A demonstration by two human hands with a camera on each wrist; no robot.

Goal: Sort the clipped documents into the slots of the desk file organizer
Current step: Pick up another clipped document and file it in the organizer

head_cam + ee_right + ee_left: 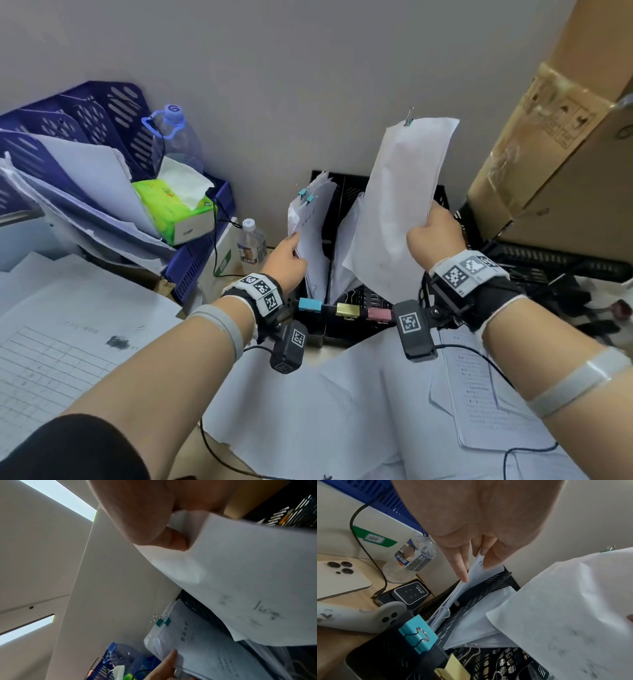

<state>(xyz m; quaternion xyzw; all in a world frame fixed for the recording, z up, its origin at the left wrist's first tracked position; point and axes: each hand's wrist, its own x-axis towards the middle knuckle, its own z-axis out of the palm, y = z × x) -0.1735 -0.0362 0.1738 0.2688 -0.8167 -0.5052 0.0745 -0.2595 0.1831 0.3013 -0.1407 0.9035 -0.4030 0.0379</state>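
A black mesh file organizer [442, 200] stands against the wall, with blue [310, 304], yellow [347, 310] and pink [379, 314] binder clips on its front rim. My left hand [291, 253] pinches the edge of a document with teal clips [313, 226] that stands in the left slot; the same document [481, 573] shows between thumb and fingers in the left wrist view. My right hand [433, 236] grips a second clipped document [400, 205] and holds it upright in the air above the organizer's right side. Its clip [408, 119] is at the top corner.
A blue file rack [85, 113] with loose papers, a tissue pack [174, 209] and a big water jug [176, 137] is at the left. A small bottle [251, 245] stands beside the organizer. A cardboard box [555, 154] looms right. Loose sheets [325, 411] cover the desk.
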